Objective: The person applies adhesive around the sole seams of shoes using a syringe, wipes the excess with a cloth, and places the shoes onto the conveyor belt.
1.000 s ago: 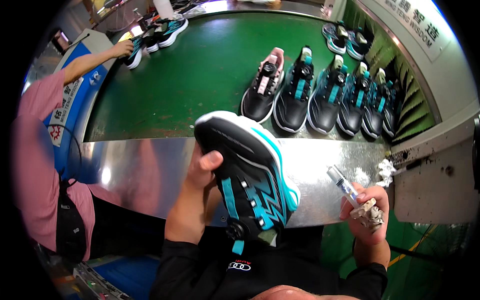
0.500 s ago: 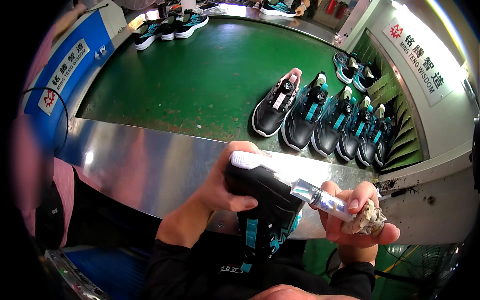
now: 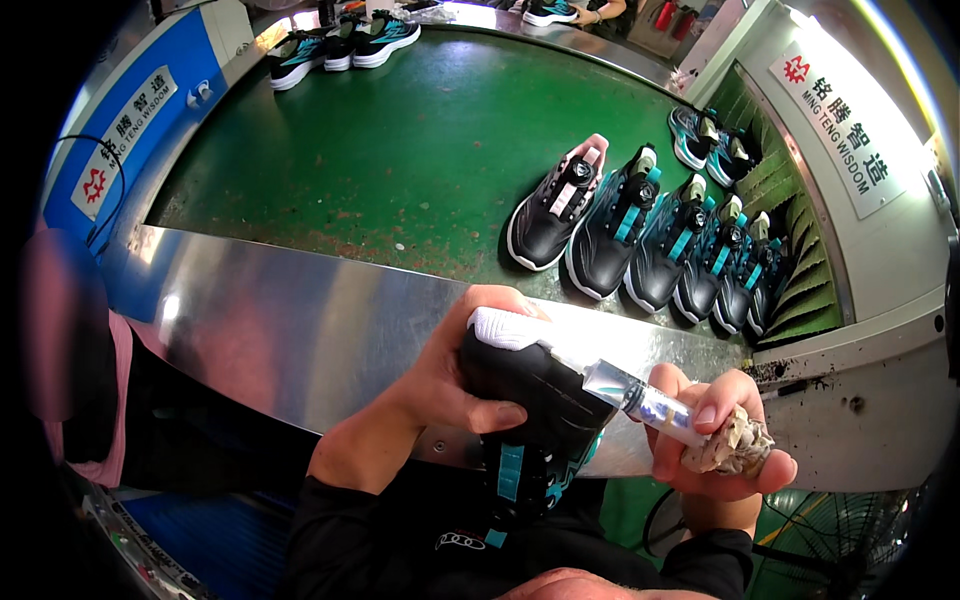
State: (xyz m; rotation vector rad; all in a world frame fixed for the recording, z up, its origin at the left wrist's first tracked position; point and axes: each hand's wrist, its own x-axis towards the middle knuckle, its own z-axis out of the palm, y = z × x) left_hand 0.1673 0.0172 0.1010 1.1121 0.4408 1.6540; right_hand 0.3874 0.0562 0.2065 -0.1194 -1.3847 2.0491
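My left hand (image 3: 455, 385) is closed around the toe of a black sneaker (image 3: 535, 395) with teal straps, held with its white sole edge turned up and away from me. In my right hand (image 3: 705, 425) is a clear syringe (image 3: 645, 402), its tip at the seam between the white sole and the black upper. A crumpled, dirty whitish wad (image 3: 735, 445) sits at the syringe's rear end, under my fingers and thumb. Whether the tip touches the shoe I cannot tell.
Beyond a metal ledge (image 3: 300, 310) lies a green conveyor belt (image 3: 380, 150). Several sneakers (image 3: 610, 235) stand in a row on its right, beside green strip curtains (image 3: 810, 270). More shoes (image 3: 345, 45) stand at the far left. Another person's hand (image 3: 585, 14) is near a far shoe (image 3: 550, 10).
The held sneaker has tilted slightly and shifted a little right and down, showing more of its white sole at the toe. The syringe stays at the seam.
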